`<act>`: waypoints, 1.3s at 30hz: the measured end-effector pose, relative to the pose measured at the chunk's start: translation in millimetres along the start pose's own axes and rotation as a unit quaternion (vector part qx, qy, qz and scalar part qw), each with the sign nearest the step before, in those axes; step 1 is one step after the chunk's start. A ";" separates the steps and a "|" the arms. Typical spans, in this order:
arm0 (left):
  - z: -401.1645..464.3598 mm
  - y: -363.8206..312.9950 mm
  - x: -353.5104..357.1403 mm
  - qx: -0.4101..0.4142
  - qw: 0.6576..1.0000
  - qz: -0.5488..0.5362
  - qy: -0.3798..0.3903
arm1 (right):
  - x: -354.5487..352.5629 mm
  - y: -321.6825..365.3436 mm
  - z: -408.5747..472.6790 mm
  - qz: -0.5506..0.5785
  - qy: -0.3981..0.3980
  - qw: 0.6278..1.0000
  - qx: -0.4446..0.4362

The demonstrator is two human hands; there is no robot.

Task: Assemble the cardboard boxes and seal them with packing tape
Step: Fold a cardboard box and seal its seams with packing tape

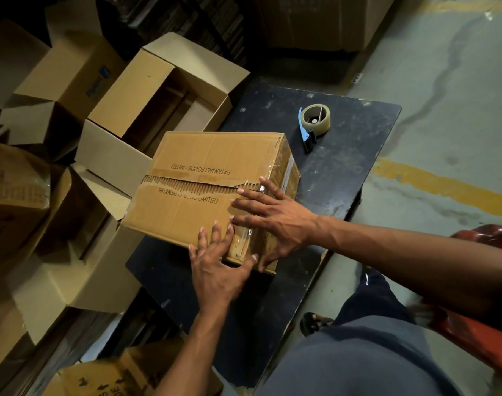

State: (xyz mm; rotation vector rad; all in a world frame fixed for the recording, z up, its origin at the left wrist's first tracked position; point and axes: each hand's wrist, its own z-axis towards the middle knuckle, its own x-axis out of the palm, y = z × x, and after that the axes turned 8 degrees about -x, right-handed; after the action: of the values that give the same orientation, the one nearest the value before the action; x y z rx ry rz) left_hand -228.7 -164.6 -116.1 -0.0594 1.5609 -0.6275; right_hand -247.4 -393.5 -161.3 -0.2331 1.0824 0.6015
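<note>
A grey concrete floor (pixel 455 90) with worn yellow stripes is spreading out along the right side, and a heap of open cardboard boxes (pixel 158 90) is crowding the left, their flaps standing up. Between them a dark, scuffed table (pixel 338 178) is carrying the work. The person's leg in blue-grey trousers (pixel 358 352) is filling the lower right, with a red seat (pixel 478 332) showing behind the right forearm.

The closed cardboard box (pixel 198 192) is sitting on the table's left side, overhanging the left edge a little, nearer the person than the far end. Its top is showing two lines of print reading PATANJALI FOODS LIMITED, one of them upside down, on either side of a rough torn centre seam. Clear packing tape (pixel 250 232) is glinting across the top near the box's right end and running down the near side.

Both hands are lying flat with fingers spread, holding nothing. The right hand (pixel 275 221) is pressing on the top at the right end, over the seam and tape, its thumb reaching down the near face. The left hand (pixel 218 267) is pressing against the near top edge, fingertips on the top and thumb against the side, just beside the right hand.

A tape dispenser (pixel 312 124) with a blue handle and a clear roll is resting near the table's far right corner, well apart from the box.
</note>
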 end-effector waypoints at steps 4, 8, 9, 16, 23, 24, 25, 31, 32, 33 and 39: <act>-1.2 0.8 2.4 0.014 0.999 0.052 -0.003 | 10.9 4.5 1.4 -0.010 -0.020 0.999 0.029; -1.4 13.2 2.6 0.073 0.995 0.061 -0.024 | 16.9 0.9 -1.4 -0.009 -0.038 0.999 0.020; -0.3 17.1 2.7 0.087 0.995 0.044 -0.027 | 14.7 0.4 -1.4 -0.001 -0.044 0.999 0.021; -0.7 35.0 21.9 0.179 0.979 0.010 -0.096 | 18.5 8.2 2.3 0.028 -0.096 0.994 0.048; 6.1 43.3 29.4 0.226 0.957 0.093 -0.158 | 20.4 6.1 0.8 0.037 -0.101 0.993 0.039; 6.0 42.1 28.9 0.228 0.956 0.090 -0.163 | 19.7 5.1 -0.4 0.034 -0.098 0.994 0.034; 5.7 39.9 29.3 0.226 0.955 0.088 -0.170 | 19.5 4.7 -0.8 0.028 -0.098 0.994 0.029; 1.9 32.4 34.6 0.212 0.955 0.074 -0.194 | 24.5 1.9 0.4 0.010 -0.109 0.994 0.003; 1.5 33.0 33.6 0.209 0.956 0.070 -0.193 | 22.7 0.7 0.4 0.012 -0.105 0.994 0.002; 0.6 32.6 32.9 0.205 0.957 0.070 -0.194 | 20.6 0.2 0.5 0.013 -0.102 0.995 0.002; -2.5 28.2 32.0 0.209 0.951 0.077 -0.213 | 15.3 3.6 -0.7 -0.019 -0.058 0.998 -0.001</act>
State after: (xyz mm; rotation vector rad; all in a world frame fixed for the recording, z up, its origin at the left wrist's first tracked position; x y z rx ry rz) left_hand -225.1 -153.0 -157.1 0.2308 0.9833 -0.7524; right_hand -244.9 -385.6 -174.7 -0.2180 0.9630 0.5751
